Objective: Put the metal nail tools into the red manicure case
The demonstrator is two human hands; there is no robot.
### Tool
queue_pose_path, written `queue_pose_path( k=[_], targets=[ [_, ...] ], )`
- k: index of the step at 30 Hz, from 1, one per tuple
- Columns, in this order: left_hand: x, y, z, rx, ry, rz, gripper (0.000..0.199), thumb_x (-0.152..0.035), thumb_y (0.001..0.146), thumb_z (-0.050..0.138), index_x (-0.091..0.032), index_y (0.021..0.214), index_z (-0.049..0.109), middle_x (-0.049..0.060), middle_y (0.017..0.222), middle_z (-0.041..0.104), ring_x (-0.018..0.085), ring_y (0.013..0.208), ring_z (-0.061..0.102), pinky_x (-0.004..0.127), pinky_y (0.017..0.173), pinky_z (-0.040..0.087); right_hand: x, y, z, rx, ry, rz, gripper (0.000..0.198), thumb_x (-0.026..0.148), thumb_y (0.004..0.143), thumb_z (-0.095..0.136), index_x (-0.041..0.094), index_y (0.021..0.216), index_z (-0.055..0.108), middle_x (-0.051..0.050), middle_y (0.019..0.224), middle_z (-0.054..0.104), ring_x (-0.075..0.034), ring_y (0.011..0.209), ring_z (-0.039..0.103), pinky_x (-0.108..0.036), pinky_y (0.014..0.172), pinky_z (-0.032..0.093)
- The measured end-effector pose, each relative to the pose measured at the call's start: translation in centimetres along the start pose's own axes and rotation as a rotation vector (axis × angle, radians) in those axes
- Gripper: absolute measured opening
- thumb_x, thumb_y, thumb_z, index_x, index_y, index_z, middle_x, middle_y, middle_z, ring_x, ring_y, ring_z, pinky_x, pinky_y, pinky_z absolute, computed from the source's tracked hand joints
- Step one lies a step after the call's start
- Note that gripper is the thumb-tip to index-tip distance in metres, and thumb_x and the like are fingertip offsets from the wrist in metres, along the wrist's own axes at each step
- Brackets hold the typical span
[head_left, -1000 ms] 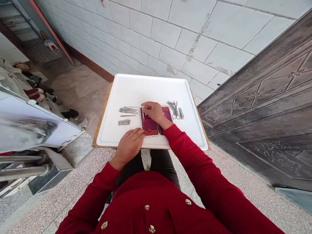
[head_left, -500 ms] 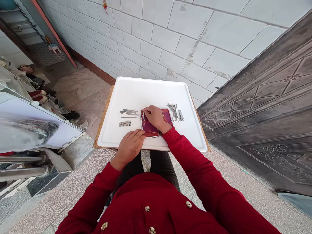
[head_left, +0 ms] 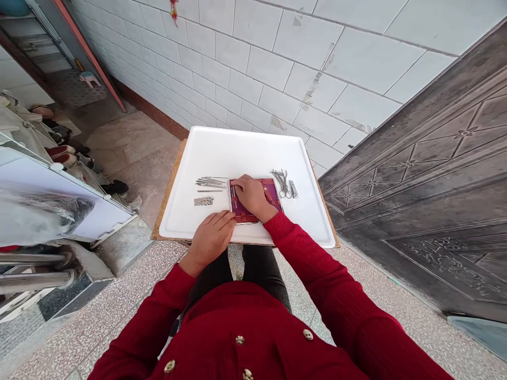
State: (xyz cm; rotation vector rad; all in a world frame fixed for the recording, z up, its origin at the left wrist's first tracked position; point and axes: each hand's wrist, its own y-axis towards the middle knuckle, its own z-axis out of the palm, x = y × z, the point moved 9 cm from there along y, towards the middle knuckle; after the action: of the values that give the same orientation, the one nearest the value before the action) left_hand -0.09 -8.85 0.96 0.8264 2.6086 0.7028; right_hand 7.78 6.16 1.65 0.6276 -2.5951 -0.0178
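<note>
Down slides our right hand (head_left: 252, 195) over the case (head_left: 242, 209), fingertips narrowed, on what we can't tell. Our left hand (head_left: 212, 236), fingers flat, should steady its corner.

Slim silver metal tools (head_left: 209, 183) gleam dully at nine o'clock on the smooth, white, rectangular, plastic-looking tray (head_left: 245, 150).

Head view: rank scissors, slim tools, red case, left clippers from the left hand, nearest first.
1. Red case: touching the left hand
2. Left clippers: left, beyond the hand
3. Slim tools: left, past the clippers
4. Scissors: on the right
</note>
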Motion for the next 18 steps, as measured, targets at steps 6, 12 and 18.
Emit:
queue_pose_path(
  k=[6,12,18],
  targets=[
    [-0.2,0.0,-0.1,-0.008,0.02,0.012,0.025,-0.015,0.105,0.053,-0.018,0.12,0.072,0.011,0.129,0.077,0.027,0.123,0.071,0.046,0.102,0.058,0.1,-0.1,-0.1,0.007,-0.032,-0.007,0.041,0.008,0.1,0.046,0.014,0.128,0.076,-0.013,0.124,0.074,-0.023,0.109,0.069,-0.032,0.094,0.051],
    [-0.1,0.0,0.0,-0.012,0.004,0.008,0.025,-0.015,0.105,0.054,-0.018,0.12,0.073,0.011,0.129,0.077,0.027,0.123,0.071,0.046,0.103,0.058,-0.4,-1.4,-1.1,-0.047,0.05,-0.03,0.035,0.012,0.099,0.052,0.018,0.122,0.078,-0.01,0.123,0.075,-0.023,0.109,0.069,-0.032,0.092,0.052],
    [-0.3,0.1,0.0,-0.002,0.008,-0.001,0.024,-0.015,0.106,0.053,-0.018,0.118,0.073,0.01,0.128,0.077,0.026,0.123,0.07,0.044,0.105,0.057,0.1,-2.4,-1.6,-0.028,0.052,-0.086,0.03,0.013,0.1,0.053,0.02,0.111,0.08,-0.009,0.125,0.075,-0.022,0.114,0.068,-0.031,0.092,0.051]
  ],
)
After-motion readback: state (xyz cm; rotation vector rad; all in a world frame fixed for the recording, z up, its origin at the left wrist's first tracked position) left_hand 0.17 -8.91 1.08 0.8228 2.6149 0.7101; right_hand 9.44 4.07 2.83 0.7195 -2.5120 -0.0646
